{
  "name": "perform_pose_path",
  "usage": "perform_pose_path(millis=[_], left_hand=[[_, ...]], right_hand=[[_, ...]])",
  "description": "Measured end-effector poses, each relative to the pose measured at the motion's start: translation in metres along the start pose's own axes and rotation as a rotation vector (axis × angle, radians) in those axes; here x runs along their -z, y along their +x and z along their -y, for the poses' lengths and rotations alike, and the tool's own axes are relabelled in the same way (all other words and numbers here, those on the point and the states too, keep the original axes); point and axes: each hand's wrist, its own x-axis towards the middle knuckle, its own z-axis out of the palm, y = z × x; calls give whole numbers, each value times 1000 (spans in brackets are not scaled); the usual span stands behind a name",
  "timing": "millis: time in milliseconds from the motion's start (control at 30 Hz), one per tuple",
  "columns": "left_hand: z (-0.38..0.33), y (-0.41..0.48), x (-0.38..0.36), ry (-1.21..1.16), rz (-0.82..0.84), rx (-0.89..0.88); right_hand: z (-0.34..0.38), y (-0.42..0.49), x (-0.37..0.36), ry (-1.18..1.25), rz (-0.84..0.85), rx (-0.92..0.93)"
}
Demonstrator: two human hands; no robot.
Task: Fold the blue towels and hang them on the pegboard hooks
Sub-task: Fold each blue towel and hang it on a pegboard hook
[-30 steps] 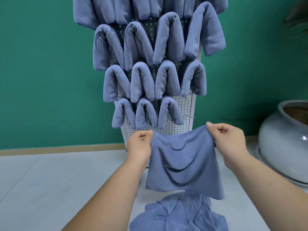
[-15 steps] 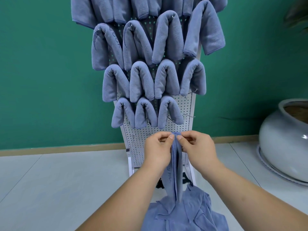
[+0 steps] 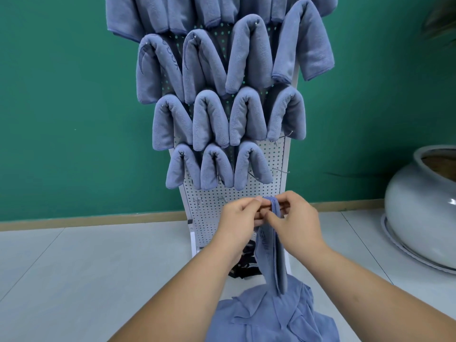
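Both hands pinch a folded towel (image 3: 271,262) in front of the pegboard (image 3: 217,213).

The left hand (image 3: 240,218) and right hand (image 3: 296,223) meet at the towel's top fold, fingers curled and clamped on it from either side. The towel hangs as a narrow strip, its lower end reaching the pile of loose towels (image 3: 266,317) on the floor (image 3: 86,267) by the pegboard's foot. It is held just below the bottom row of hung towels (image 3: 249,166), near a bare hook (image 3: 281,172).

Two bare forearms, left hand (image 3: 237,218) and right hand (image 3: 297,225), short plain fingernails.
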Motion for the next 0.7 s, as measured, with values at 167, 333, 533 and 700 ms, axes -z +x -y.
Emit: perform_pose_path(millis=[167, 333, 533, 700], left_hand=[[8, 12, 18, 404, -90, -195], [22, 24, 41, 936, -63, -282], [26, 24, 47, 1052, 54, -161], [17, 25, 48, 766, 48, 6]], right_hand=[[-5, 11, 10, -14, 17, -3], [-9, 19, 23, 20, -29, -27], [-17, 26, 39, 159, -28, -50], [-30, 33, 52, -103, 6, 64]])
